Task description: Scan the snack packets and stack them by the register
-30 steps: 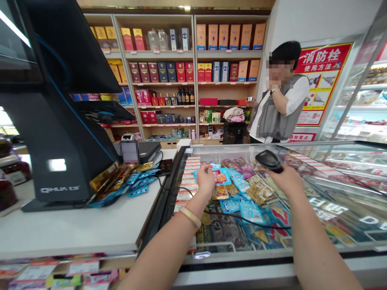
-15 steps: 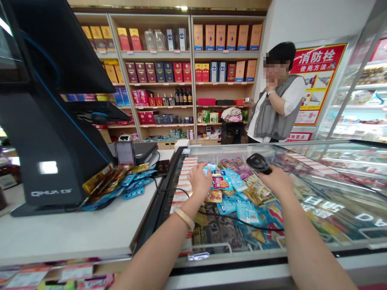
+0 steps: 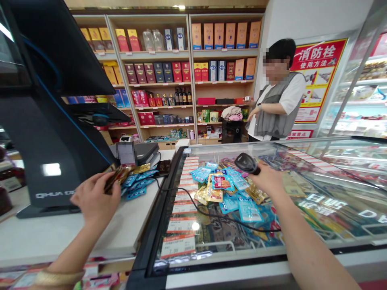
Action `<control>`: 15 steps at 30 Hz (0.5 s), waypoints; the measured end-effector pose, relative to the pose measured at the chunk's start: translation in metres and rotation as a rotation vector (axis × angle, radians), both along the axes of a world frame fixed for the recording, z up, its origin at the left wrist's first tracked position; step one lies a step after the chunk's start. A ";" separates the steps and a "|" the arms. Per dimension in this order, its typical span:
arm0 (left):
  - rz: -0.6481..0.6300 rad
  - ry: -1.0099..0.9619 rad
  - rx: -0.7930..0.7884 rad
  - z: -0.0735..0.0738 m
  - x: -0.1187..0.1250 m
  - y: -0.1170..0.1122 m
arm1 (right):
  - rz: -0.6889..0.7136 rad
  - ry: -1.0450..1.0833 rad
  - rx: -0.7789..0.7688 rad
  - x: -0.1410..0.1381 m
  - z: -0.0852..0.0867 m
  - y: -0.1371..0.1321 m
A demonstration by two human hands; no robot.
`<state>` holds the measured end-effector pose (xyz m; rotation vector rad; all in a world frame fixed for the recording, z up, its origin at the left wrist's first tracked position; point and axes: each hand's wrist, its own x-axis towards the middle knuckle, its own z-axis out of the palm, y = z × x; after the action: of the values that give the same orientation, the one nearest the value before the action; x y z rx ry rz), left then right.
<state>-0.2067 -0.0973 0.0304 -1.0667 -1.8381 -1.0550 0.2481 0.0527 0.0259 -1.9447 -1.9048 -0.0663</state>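
My left hand is at the left counter, its fingers closed around brown-and-gold snack packets beside the base of the register. Next to it lies a heap of blue snack packets. My right hand grips a black barcode scanner by its handle, above the glass freezer top. Under and left of the scanner, loose blue and gold packets are spread on the glass, with a red-and-blue packet among them. The scanner's cable loops across the glass towards the counter.
A large black register stands on the white counter at left. Price labels line the left side of the freezer top. Beyond the freezer stands a person in a grey vest, before shelves of boxed bottles.
My left hand has moved left from the packets on the glass to those on the counter and closed on some. The scanner has shifted slightly left. The person's raised arm has lowered.
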 end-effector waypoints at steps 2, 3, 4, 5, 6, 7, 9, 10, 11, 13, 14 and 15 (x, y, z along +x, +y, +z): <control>0.072 -0.036 -0.006 -0.002 -0.015 -0.014 | 0.023 -0.022 0.012 -0.006 -0.001 -0.003; 0.095 -0.055 -0.026 -0.004 -0.021 -0.019 | 0.034 -0.031 0.019 -0.009 -0.001 -0.004; 0.108 -0.072 -0.050 -0.005 -0.026 -0.023 | 0.044 -0.038 0.026 -0.011 -0.002 -0.005; 0.114 -0.087 -0.072 -0.007 -0.030 -0.027 | 0.054 -0.043 0.031 -0.013 -0.002 -0.006; 0.113 -0.099 -0.091 -0.009 -0.033 -0.030 | 0.063 -0.047 0.036 -0.014 -0.003 -0.006; 0.111 -0.109 -0.107 -0.010 -0.035 -0.032 | 0.071 -0.051 0.041 -0.016 -0.004 -0.006; 0.110 -0.135 -0.141 -0.013 -0.040 -0.035 | 0.083 -0.062 0.049 -0.017 -0.006 -0.006; 0.110 -0.150 -0.166 -0.015 -0.043 -0.037 | 0.086 -0.067 0.050 -0.017 -0.007 -0.006; 0.112 -0.164 -0.193 -0.016 -0.046 -0.038 | 0.088 -0.071 0.050 -0.017 -0.007 -0.005; 0.115 -0.184 -0.228 -0.018 -0.051 -0.041 | 0.091 -0.077 0.045 -0.018 -0.008 -0.005; 0.109 -0.188 -0.228 -0.019 -0.054 -0.042 | 0.092 -0.079 0.043 -0.018 -0.008 -0.005; 0.096 -0.188 -0.219 -0.020 -0.056 -0.043 | 0.093 -0.081 0.040 -0.018 -0.007 -0.006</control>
<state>-0.2626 -0.1402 0.0107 -1.0193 -2.1744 -0.9401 0.2301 0.0471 0.0187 -1.8509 -2.0273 -0.1581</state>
